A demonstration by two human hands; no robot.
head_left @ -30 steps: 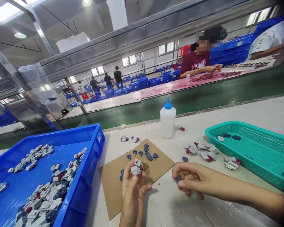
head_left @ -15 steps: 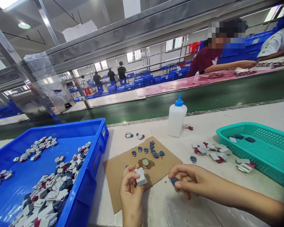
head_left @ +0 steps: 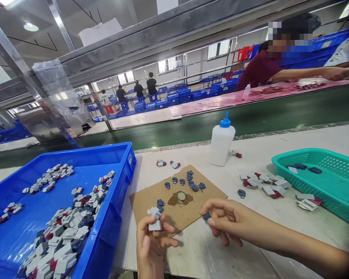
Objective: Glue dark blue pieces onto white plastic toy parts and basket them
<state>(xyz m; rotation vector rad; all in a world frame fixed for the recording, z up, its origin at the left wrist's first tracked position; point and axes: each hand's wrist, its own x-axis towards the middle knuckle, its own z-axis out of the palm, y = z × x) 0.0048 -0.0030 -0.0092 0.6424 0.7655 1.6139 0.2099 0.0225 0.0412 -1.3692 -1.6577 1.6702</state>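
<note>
A light grey plastic part (head_left: 155,224) rests among the fingers of my left hand (head_left: 152,242); the thumb stands away from it and the other fingers are loosely curled. Between thumb and forefinger, my right hand (head_left: 225,223) pinches a small dark blue ribbed piece (head_left: 206,216). Both hands are over the near edge of a brown cardboard sheet (head_left: 145,197). On that sheet lie several similar dark blue pieces (head_left: 182,181) and a bottle cap (head_left: 181,197), with a wet patch around the cap. Two more blue pieces (head_left: 160,202) lie just beyond my left hand.
At left stands a blue crate (head_left: 113,209) holding many grey, red and blue parts. A white squeeze bottle (head_left: 222,145) stands behind the cardboard. Grey-red parts (head_left: 264,184) and a green basket (head_left: 317,186) are at right. Beyond the green conveyor (head_left: 163,133), a person (head_left: 258,69) reaches over a pink surface.
My left hand has turned and moved a little left, its thumb now off the grey part. My right hand has shifted slightly left with the blue piece. The view has shifted slightly.
</note>
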